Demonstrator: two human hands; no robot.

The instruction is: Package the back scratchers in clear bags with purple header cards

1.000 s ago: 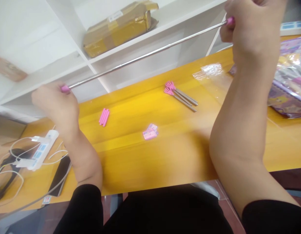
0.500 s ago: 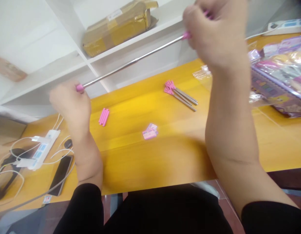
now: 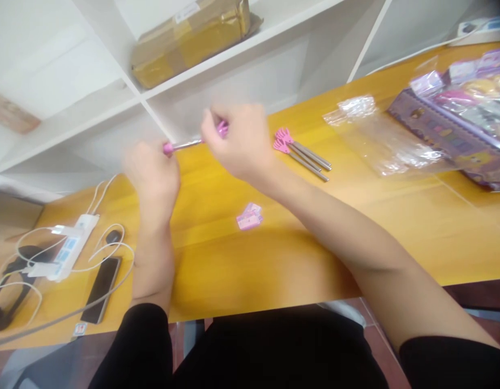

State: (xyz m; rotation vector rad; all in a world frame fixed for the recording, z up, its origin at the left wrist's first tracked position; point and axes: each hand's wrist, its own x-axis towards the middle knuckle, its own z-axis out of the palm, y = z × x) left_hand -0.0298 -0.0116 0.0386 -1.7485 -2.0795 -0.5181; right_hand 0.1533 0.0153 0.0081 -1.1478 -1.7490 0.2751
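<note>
Both my hands are closed on a telescopic back scratcher (image 3: 188,145), held over the back of the table. Its short visible length of silver rod runs between them. My left hand (image 3: 155,170), blurred, wraps round the end with the pink collar. Around the pink end is my right hand (image 3: 242,140), and the fingers hide most of that end. Several pink claw heads on metal rods (image 3: 309,156) lie on the table to the right of my right hand. Small pink and purple cards (image 3: 250,217) rest below, between my forearms.
On the right are clear plastic bags (image 3: 390,140) and a purple box (image 3: 432,129) of packaged items. A white power strip (image 3: 74,248), cables and a black phone (image 3: 101,289) lie at left. Behind the table, a white shelf (image 3: 274,24) holds a taped carton (image 3: 189,46).
My right hand has moved left and down, close to my left hand. The rod showing between them is much shorter. My left hand has shifted slightly right, and the loose pink handles are now hidden.
</note>
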